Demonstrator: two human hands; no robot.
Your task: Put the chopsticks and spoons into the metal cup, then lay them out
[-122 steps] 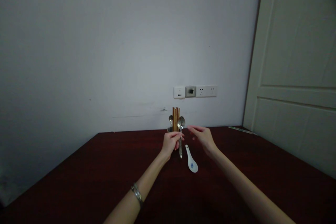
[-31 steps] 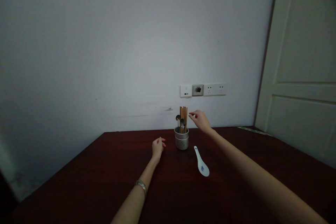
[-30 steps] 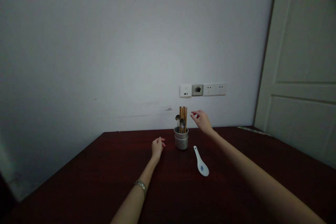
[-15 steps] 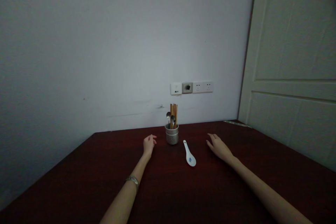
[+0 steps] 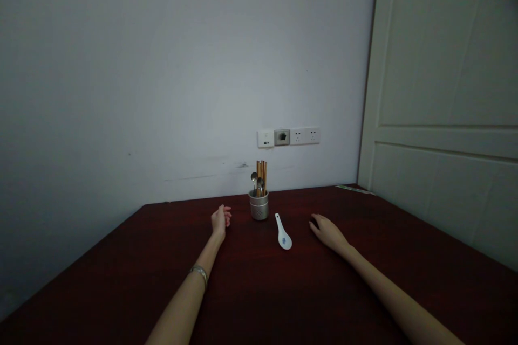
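Note:
A white spoon (image 5: 284, 235) with a small blue mark in its bowl lies on the dark red table, its handle pointing away from me. Just behind and left of it stands a metal utensil holder (image 5: 259, 208) with wooden chopsticks (image 5: 261, 175) and two metal spoons (image 5: 260, 183) upright in it. My left hand (image 5: 220, 221) rests on its edge left of the holder, fingers loosely bent and apart, holding nothing. To the right of the spoon, my right hand (image 5: 328, 232) lies palm down with thumb and fingers slightly apart, also without anything in it. Neither hand touches the spoon or the holder.
The table (image 5: 259, 291) meets a pale wall (image 5: 194, 91) at the back. Sockets and switches (image 5: 305, 136) sit on that wall above the holder. A white panelled door (image 5: 437, 91) stands along the right side, with a thin strip (image 5: 356, 190) on the table near it.
The whole view has shifted slightly, so things appear further left. My left fingers have spread a little, and the right hand's fingers have bent more. The spoon and holder stay put on the table.

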